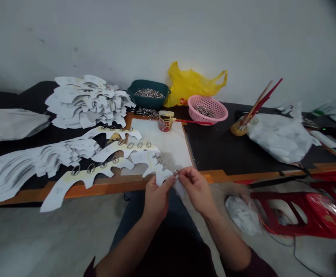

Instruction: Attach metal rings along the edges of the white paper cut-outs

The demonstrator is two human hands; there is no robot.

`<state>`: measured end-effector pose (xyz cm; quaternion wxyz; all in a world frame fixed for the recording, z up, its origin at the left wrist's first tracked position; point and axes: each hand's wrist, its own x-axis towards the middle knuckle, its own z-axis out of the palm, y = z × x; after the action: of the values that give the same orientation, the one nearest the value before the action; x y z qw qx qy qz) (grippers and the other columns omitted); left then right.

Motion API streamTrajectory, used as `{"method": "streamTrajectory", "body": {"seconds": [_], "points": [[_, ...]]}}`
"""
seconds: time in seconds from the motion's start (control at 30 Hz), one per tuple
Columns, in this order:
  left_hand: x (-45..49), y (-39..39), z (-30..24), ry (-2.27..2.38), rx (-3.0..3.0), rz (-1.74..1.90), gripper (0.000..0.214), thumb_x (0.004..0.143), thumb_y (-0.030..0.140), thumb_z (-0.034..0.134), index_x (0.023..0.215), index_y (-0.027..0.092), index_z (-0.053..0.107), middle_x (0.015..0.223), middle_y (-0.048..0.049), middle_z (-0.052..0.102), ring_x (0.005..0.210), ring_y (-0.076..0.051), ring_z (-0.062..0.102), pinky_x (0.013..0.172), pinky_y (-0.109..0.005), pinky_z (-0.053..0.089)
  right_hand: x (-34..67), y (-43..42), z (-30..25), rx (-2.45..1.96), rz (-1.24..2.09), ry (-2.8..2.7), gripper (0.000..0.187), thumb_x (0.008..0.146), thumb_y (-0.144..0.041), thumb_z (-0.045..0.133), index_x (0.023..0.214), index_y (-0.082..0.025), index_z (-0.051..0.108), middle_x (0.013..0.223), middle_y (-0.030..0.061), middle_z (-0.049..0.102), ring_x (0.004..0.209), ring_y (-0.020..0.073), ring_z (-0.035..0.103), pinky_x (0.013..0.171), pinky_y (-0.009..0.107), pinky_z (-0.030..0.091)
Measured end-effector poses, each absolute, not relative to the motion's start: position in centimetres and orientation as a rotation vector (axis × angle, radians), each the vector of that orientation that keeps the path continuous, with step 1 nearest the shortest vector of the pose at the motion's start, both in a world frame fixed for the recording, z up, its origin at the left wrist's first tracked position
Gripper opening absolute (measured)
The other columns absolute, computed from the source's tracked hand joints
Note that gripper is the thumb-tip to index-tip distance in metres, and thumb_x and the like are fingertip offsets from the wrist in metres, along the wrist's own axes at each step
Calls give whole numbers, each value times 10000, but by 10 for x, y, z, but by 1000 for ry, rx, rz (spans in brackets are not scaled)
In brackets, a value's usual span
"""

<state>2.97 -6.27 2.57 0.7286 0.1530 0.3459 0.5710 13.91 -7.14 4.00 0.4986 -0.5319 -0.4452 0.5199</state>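
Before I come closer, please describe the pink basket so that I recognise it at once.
At the back of the black table, find the yellow bag. The pink basket stands just in front of the bag's right part. Unlike the dark green basin to the left, which also holds small metal pieces, its sides are full of holes.

Far on the table, left to right: heap, bowl, bag with basket before it. Nearer, left: stack. Jar on sheet. Right: brushes in cup.
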Motion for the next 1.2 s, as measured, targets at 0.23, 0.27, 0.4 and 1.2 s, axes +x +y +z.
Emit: {"method": "streamTrajectory", "body": {"seconds": [0.23, 0.27, 0.4, 1.2], "points": [[30, -67, 26, 739, 268, 1187, 169, 654, 175, 690, 815, 156, 641, 809, -15, 692, 747, -117, 626, 798, -255, 464, 143, -72, 33, -1267, 1355, -1039, 260, 770, -452, 552, 804, -198, 506, 731, -6, 544, 621, 112, 480, 568, 224, 396], [30, -68, 25, 750, 296, 1198, 162, 661, 175, 685, 816, 159, 640, 797, -9, 690, 732, -107, 620, 785, -243, 464, 143, -74, 32, -1276, 1336, -1068, 250, 771, -444, 554, 815, -203, 504, 749, -5, 547, 644, 117, 491, 586, 228, 405], [27, -71, 22, 739, 389, 1168, 180, 666, 192, 683, 836, 159, 632, 805, -9, 681, 740, -107, 608, 750, -232, 460, 146, -80, 27, -1354, 1158, -1177, 195, 746, -357, 608, 814, -211, 497, 803, 7, 565, 729, 138, 521, 649, 249, 426], [4, -69, 6, 948, 728, 976, 227, 652, 301, 685, 792, 136, 615, 710, -12, 642, 677, -132, 581, 658, -248, 463, 140, -60, 38, -1501, 1365, -1268, 154, 738, -310, 571, 698, -176, 507, 580, -54, 457, 503, 74, 376, 463, 197, 289]]}}
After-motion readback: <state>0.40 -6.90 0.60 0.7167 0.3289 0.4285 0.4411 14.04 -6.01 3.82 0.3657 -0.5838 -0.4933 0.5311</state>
